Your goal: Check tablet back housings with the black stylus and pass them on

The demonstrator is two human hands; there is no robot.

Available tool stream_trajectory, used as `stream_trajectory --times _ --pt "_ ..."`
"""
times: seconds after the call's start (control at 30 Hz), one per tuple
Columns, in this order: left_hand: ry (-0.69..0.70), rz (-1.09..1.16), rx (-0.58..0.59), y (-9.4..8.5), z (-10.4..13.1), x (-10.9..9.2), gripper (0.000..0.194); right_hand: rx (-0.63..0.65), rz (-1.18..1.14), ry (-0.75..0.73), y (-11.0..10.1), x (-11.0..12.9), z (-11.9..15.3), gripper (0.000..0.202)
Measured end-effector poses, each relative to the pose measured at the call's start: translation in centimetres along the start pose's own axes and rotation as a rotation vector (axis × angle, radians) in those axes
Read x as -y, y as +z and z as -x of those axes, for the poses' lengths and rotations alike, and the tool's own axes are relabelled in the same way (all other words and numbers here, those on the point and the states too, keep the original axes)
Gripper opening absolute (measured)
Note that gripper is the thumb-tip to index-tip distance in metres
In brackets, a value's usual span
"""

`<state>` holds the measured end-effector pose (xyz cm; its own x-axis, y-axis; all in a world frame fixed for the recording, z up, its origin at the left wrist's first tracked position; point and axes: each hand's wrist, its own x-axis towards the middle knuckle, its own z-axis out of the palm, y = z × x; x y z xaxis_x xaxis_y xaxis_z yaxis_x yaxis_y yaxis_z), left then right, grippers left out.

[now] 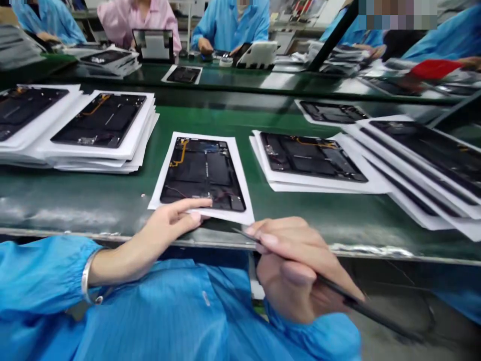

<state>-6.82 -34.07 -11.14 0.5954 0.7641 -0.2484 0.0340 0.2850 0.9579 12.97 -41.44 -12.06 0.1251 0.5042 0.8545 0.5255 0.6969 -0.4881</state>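
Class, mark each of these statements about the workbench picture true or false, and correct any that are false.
1. The left hand rests its fingers on the near edge of the open tablet. True.
2. The right hand holds a screwdriver with a red handle. False: it holds slim dark tweezers.
3. The open tablet lies on a white sheet. True.
4. The belt is blue. False: it is green.
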Motion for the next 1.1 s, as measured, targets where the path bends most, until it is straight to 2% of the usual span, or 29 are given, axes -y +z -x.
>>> stream_trajectory --times 0.1,0.17,0.23,0.3,0.37,0.4,0.43,0.53,0.57,0.6,0.7,0.9,1.0,1.1 --pt "-0.063 0.065 0.058 0.2 1.5 1.3 0.038 -0.146 -0.071 0.034 2.1 0.2 0.3 0.022" --pt "-0.078 0.099 0.151 -0.3 1.7 1.4 0.039 -0.177 -0.084 0.087 3.1 -0.1 0.2 0.021" --pt "-0.124 0.115 0.297 -0.9 1.9 1.2 0.048 -0.211 -0.086 0.123 3.6 -0.4 0.1 0.020" --pt "-0.202 0.105 0.490 -1.6 2.2 0.5 0.064 -0.226 -0.081 0.159 3.8 -0.7 0.3 0.018" --pt "-0.193 -0.011 0.627 -2.6 2.4 -0.5 0.064 -0.227 -0.065 0.197 3.7 -0.9 0.6 0.018" --pt "-0.108 -0.132 0.611 -3.3 2.4 -1.1 0.057 -0.223 -0.053 0.220 3.6 -0.9 0.7 0.019" --pt "0.030 -0.298 0.530 -4.0 2.2 -1.7 0.046 -0.215 -0.043 0.245 3.4 -0.9 0.7 0.021" --pt "0.514 -0.883 0.144 -6.6 1.1 -2.9 0.021 -0.135 -0.013 0.317 3.1 -0.7 0.8 0.027" --pt "0.597 -1.041 0.092 -7.3 0.6 -3.1 0.017 -0.090 -0.008 0.334 3.0 -0.6 0.7 0.029" --pt "0.629 -1.162 0.095 -7.9 0.0 -3.1 0.015 -0.048 -0.006 0.340 3.1 -0.5 0.6 0.030" --pt "0.595 -1.331 0.242 -8.7 -1.6 -3.1 0.013 0.018 -0.050 0.331 3.8 -0.4 0.2 0.032" --pt "0.531 -1.338 0.499 -7.8 -2.3 -3.5 0.010 0.010 -0.230 0.349 6.7 -0.3 0.0 0.028" --pt "0.565 -1.241 0.497 -7.9 -2.1 -2.7 0.013 0.093 -0.160 0.310 7.4 -0.5 0.2 0.025" --pt "0.563 -1.156 0.383 -8.1 -2.2 -1.5 0.013 0.238 -0.013 0.251 7.7 -0.9 0.5 0.021"
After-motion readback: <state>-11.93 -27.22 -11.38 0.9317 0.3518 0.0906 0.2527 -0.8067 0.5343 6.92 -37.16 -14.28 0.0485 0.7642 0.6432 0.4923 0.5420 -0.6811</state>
